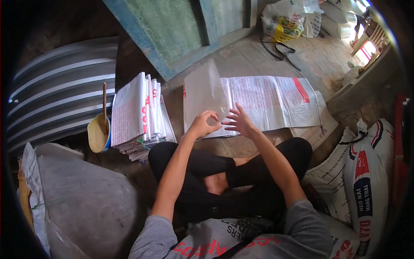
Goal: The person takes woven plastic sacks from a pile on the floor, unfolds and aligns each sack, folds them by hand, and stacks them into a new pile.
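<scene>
A white woven plastic sack (267,101) with red print lies flat on the floor in front of my crossed legs. At its left end a translucent plastic sheet (206,88) stands partly raised and curled. My left hand (203,125) is at the sheet's near edge, with thumb and forefinger curled together in a pinch on it. Just to its right, my right hand (239,121) hovers over the sack with its fingers spread, and nothing shows in it. Left of the sheet is a pile of folded woven sacks (138,114), printed in red.
A tub (98,134) with a wooden stick (105,103) stands beside the pile. Corrugated metal (62,86) is at the left, a green-blue wooden panel (172,32) behind. Filled sacks (368,181) crowd my right side. A dark strap (282,54) lies at the back.
</scene>
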`<state>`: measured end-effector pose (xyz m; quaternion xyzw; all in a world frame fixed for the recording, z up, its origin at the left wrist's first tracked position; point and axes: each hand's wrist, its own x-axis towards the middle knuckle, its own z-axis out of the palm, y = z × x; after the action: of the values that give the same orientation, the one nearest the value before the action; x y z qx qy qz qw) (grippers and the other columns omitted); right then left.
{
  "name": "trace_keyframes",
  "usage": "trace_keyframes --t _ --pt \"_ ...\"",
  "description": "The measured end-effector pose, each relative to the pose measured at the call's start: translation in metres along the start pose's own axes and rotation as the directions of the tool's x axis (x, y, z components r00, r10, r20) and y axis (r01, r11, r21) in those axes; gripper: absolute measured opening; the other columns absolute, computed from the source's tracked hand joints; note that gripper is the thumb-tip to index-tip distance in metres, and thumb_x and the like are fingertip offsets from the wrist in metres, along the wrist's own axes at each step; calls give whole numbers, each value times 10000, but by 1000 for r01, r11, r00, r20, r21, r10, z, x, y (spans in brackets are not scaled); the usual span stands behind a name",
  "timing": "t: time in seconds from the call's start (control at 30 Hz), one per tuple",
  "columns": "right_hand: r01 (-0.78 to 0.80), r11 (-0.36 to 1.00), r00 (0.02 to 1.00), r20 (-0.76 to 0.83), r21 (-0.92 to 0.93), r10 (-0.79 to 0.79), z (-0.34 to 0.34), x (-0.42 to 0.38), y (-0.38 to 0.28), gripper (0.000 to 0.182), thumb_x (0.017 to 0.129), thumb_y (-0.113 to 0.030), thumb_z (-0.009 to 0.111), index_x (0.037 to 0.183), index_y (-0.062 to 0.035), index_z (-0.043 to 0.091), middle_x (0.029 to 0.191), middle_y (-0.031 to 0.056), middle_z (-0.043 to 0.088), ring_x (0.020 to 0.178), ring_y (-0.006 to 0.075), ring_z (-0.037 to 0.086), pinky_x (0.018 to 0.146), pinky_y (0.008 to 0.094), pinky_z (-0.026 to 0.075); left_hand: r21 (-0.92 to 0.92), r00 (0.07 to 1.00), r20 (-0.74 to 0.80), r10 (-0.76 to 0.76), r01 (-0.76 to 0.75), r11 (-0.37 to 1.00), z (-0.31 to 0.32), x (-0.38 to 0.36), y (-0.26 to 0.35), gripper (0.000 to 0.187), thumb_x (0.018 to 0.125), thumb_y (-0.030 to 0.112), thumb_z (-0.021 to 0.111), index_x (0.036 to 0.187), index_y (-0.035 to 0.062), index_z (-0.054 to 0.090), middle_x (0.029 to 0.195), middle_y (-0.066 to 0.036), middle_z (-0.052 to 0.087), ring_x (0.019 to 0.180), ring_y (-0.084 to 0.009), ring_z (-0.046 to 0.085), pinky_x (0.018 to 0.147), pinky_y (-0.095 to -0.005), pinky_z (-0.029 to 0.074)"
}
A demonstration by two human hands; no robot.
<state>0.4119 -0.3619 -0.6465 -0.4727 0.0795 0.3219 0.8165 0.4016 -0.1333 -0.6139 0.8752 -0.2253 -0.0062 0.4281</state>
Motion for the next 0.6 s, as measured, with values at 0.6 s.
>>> trace_keyframes --t 0.6 --pt "-7 571 911 -241 -821 -335 -48 37 51 560 773 -196 723 1282 -40 551 1040 233 684 947 374 675 835 418 533 581 946 -225 -234 323 747 -10 85 -162 710 980 455 451 1511 15 283 1593 -238 178 1491 -376 132 1209 -480 133"
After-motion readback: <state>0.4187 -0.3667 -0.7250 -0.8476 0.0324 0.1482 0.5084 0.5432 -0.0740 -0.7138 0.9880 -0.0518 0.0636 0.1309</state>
